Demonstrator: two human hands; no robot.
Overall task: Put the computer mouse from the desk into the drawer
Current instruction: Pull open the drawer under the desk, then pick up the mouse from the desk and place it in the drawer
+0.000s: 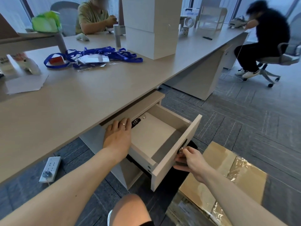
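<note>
Mouse (136, 123), seemingly the small black thing with white markings, in the far left corner of the open drawer (171, 115), just past the fingertips of the left hand (118, 136). Fingers (125, 123) flat, close together, clasping nothing. Right hand (191, 160) on the drawer front (187, 132), fingers pinched at its lock (181, 150). Desk (97, 88) overhead.

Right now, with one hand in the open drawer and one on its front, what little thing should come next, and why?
Probably draw the left hand out of the drawer. Its fingers rest by a small dark thing at the back, maybe the mouse, though that is unclear. The right hand grips the drawer front, ready to push once the way is free.
</note>
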